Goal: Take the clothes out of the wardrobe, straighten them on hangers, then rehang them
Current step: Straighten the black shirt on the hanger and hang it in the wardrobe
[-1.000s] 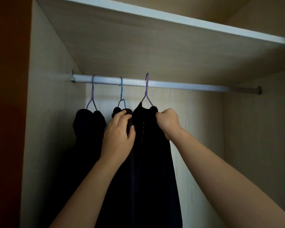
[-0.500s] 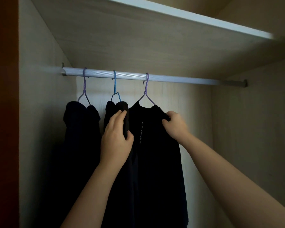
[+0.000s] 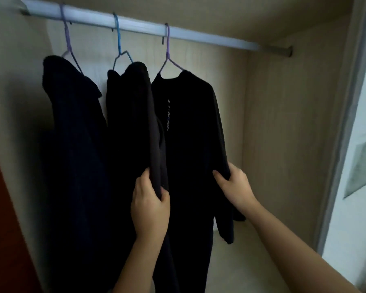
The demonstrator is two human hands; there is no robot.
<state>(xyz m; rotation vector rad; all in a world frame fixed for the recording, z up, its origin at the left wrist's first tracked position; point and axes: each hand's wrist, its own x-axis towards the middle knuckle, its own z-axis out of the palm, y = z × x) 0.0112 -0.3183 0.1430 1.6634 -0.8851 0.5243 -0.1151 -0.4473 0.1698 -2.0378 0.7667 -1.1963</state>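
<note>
Head cam: we've got a pale wood wardrobe (image 3: 283, 123) with three dark garments on a white metal rail (image 3: 135, 26). The black shirt with small chest lettering (image 3: 190, 127) hangs on the right purple wire hanger (image 3: 167, 53). Our left hand (image 3: 150, 206) grips its left edge, our right hand (image 3: 235, 185) pinches its sleeve.

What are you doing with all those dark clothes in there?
A person is tidying clothes hanging in a wardrobe. Three dark garments hang from a rail on thin hangers. The left hand grips the edge of the middle garment, on the blue hanger. The right hand holds the sleeve side of the right garment, which has small lettering on its front. Nothing is off the rail.
</note>
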